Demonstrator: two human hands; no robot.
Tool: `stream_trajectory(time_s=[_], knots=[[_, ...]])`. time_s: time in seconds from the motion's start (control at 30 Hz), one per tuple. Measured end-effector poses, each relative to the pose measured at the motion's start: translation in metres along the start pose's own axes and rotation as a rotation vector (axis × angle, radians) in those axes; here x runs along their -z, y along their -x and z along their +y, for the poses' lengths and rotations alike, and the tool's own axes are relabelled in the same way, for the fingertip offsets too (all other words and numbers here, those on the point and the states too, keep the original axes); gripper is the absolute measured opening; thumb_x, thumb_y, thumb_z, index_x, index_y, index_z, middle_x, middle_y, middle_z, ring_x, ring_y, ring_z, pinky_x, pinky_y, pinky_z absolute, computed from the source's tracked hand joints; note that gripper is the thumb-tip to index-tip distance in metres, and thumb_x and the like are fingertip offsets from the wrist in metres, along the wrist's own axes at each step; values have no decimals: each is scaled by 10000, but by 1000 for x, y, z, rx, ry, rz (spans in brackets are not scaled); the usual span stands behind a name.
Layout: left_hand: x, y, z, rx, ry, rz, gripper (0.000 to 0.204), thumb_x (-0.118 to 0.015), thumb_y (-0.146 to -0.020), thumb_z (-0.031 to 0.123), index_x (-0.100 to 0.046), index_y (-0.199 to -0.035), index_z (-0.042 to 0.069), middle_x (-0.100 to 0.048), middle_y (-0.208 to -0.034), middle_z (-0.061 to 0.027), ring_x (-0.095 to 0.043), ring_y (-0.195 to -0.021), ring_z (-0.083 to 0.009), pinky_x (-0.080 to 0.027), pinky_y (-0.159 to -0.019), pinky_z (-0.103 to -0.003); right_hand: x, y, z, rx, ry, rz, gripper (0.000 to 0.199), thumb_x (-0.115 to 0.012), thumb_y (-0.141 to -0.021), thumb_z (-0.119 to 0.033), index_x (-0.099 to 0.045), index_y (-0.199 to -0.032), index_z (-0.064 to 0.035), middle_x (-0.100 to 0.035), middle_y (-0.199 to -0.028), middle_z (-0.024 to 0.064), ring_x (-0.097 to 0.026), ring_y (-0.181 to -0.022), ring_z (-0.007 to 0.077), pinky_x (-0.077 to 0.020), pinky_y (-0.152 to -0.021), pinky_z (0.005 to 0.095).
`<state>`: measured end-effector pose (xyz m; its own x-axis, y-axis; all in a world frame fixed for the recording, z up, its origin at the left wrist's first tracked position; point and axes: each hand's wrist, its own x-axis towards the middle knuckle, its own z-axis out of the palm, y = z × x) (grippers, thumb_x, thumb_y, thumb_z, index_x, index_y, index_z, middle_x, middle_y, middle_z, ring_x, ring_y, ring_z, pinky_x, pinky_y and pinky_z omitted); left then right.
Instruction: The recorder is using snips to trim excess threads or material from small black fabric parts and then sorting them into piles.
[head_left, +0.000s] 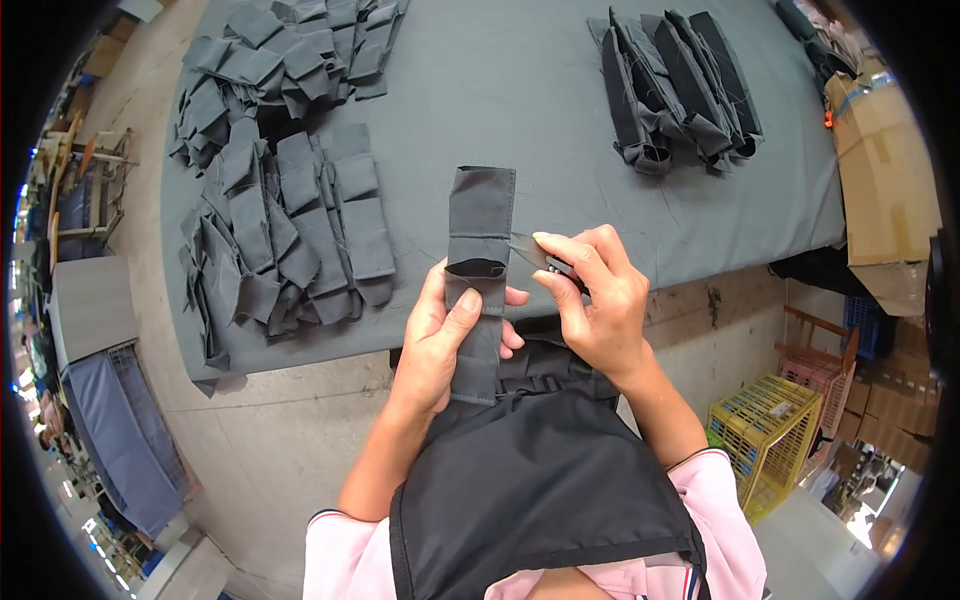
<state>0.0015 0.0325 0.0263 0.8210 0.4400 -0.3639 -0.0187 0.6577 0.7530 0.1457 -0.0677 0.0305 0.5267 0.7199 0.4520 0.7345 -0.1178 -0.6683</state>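
Cloth strip (482, 205), dark grey with stitched seams and an open pocket fold, is held up in front of the person near the close edge of the grey-covered surface (450, 110), the left hand's (437, 340) fingers gripping it with the thumb in front and the others behind. The right hand's (605, 305) fingers pinch a small black-handled tool (527, 250), its pointed tip at the strip's right edge, while similar pieces lie in loose piles (358, 215) to the left and a stack (680, 90) to the far right.
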Motion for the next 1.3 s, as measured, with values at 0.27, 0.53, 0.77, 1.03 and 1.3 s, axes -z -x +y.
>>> stream_trajectory(time_s=[0.27, 0.53, 0.77, 1.03, 1.3], knots=[[-5, 3, -3, -4, -55, -3, 544, -506, -947, 247, -249, -1379, 39, -593, -1053, -170, -614, -700, -161, -517, -620, -280, 0, 1, -5, 4, -24, 1, 323, -715, -664, -27, -639, -974, -75, -532, -745, 48, -549, -558, 197, -422, -479, 308], [-4, 3, -9, -2, -188, 32, 575, -501, -948, 273, -222, -1389, 33, -598, -1052, -158, -614, -705, -158, -513, -622, -272, -8, -3, 0, -3, -40, -23, 274, -689, -695, -9, -635, -959, -56, -529, -753, 63, -554, -576, 216, -436, -500, 308], [15, -15, 2, 23, 109, 113, 404, -421, -966, 393, -403, -1160, 39, -602, -1060, -176, -640, -762, -212, -548, -666, -320, 4, 17, -7, -211, -175, -107, 244, -677, -726, -2, -635, -965, -30, -514, -781, 59, -529, -629, 154, -438, -557, 272], [13, -22, 4, 69, 218, 91, 406, -394, -965, 431, -434, -1108, 53, -599, -1075, -183, -633, -806, -222, -552, -686, -344, -1, 25, -12, -127, -210, -133, 302, -696, -703, -13, -626, -995, -51, -525, -778, 68, -531, -567, 164, -449, -503, 279], [1, -10, -1, 89, 104, 108, 443, -387, -957, 472, -435, -1129, 67, -602, -1043, -124, -618, -839, -158, -537, -677, -299, -19, 16, -8, -18, -171, -145, 474, -640, -600, 120, -636, -1024, -92, -515, -773, 22, -533, -570, 115, -450, -449, 254]])
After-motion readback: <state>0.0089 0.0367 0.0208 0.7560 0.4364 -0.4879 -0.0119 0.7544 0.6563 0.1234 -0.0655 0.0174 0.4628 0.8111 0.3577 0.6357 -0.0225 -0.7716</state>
